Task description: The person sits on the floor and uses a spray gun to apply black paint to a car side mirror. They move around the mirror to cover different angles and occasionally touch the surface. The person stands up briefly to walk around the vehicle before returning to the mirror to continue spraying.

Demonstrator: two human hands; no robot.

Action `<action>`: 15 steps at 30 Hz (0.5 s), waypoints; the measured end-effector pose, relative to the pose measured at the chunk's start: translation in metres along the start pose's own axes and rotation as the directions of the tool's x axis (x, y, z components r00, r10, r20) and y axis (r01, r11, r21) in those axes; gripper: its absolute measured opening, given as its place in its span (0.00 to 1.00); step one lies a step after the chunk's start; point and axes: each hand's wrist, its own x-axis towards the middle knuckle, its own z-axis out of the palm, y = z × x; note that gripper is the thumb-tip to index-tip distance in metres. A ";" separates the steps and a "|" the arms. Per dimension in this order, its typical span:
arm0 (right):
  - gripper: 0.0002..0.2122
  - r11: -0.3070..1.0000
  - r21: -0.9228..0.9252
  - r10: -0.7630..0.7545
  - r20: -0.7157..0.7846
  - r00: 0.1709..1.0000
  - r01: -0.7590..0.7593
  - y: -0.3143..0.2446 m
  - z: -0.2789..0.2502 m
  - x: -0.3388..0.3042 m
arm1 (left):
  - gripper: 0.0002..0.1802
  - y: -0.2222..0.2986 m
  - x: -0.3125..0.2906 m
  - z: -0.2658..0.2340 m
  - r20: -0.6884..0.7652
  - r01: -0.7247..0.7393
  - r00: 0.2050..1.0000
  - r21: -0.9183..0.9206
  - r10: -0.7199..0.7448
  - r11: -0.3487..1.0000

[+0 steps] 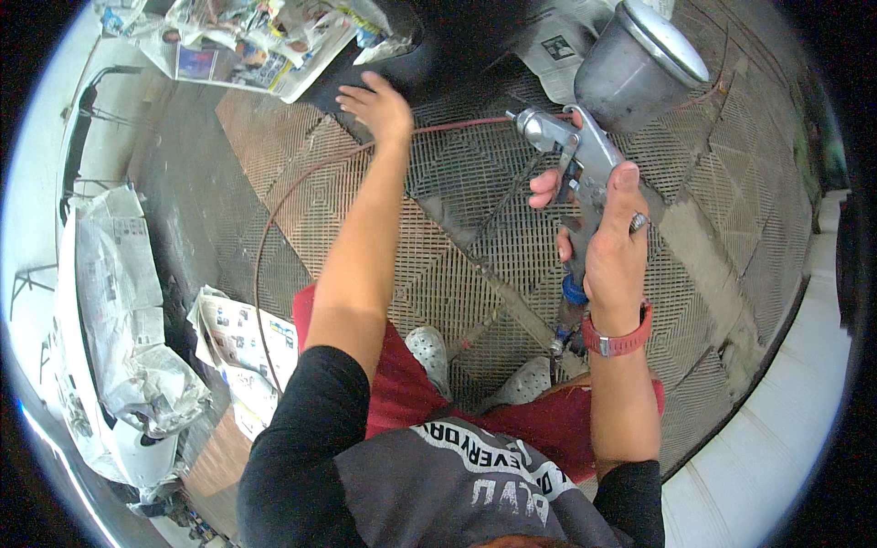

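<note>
My right hand [614, 247] is wrapped round the grip of a metal spray gun [594, 160], with fingers near its trigger. A grey lidded paint cup [635, 73] sits on top of the gun, tilted. Below the grip is a blue ring fitting [574, 289], with a metal coupling [558, 344] under it. My left hand [379, 110] reaches forward with its fingers apart and nothing in them. It is close to the lower edge of a glossy black panel [457, 46]; whether it touches the panel, I cannot tell.
Newspaper [247, 55] covers part of the panel's left side; another sheet [553, 55] is behind the cup. A thin red hose [274, 219] curves over the grated floor mats [457, 201]. At left stands a white part wrapped in newspaper [119, 265]; loose newspaper [242, 347] lies beside it.
</note>
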 end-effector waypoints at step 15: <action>0.25 0.991 0.013 -0.130 -0.173 0.976 0.135 0.060 -0.047 0.054 | 0.27 0.123 -0.242 -0.029 0.961 0.639 0.044 -0.238 0.274 0.732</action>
